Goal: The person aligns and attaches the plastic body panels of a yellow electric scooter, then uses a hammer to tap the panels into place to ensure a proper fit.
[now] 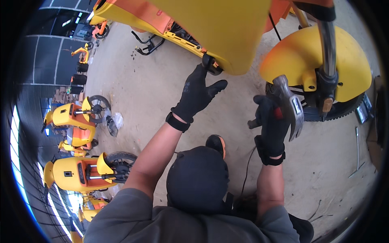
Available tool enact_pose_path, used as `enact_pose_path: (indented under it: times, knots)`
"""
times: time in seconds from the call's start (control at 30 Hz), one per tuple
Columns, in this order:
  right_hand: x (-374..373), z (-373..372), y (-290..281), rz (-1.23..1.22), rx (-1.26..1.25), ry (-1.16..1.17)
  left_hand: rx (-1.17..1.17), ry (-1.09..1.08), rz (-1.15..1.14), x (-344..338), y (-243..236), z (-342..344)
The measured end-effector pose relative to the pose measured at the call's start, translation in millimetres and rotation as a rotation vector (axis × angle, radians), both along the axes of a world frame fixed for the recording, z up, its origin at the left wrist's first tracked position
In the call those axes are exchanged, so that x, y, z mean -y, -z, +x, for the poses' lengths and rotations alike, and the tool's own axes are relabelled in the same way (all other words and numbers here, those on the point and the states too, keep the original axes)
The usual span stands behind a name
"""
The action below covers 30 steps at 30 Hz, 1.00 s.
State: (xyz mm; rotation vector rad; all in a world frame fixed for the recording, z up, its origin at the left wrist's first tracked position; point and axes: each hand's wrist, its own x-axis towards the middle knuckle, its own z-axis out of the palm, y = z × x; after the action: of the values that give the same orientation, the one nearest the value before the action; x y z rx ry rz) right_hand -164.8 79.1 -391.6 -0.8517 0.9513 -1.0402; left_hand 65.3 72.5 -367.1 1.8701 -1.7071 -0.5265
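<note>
A yellow scooter with orange parts stands in front of me. My left hand (pixel 193 95), in a black glove, reaches up to the lower edge of its yellow body panel (pixel 231 36). Its thumb is spread away and its fingers stretch toward a dark part (pixel 214 69) under that edge; whether the fingertips touch it I cannot tell. In my gloved right hand (pixel 269 125) is a claw hammer (pixel 292 107), its metal head upright beside the hand. Close beyond the hammer are the yellow front fender (pixel 287 56), the fork leg (pixel 329 50) and the front wheel (pixel 336 114).
A black centre stand (pixel 150 45) shows under the scooter at the far left. Several more yellow scooters (pixel 73 174) line the left side, near a plastic bag (pixel 118 120). On the concrete floor lie a long metal tool (pixel 358 150) at right and a thin cable (pixel 248 166).
</note>
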Motion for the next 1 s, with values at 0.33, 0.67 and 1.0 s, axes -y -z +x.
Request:
enact_pose_path:
  times: [0.33,0.67,1.0]
  knots:
    - [29.9,13.3,39.5,-0.793,-0.61,-0.71,0.126,0.175,-0.358,13.6,40.3,26.2]
    - [-19.3,51.7,175.1,-0.694,-0.809,-0.596,0.15,0.161,-0.508,37.0,77.6,14.8]
    - [24.4,-46.1,-2.9,-0.629,-0.971,-0.945,0.0,0.2,-0.514,43.3,77.4,27.4]
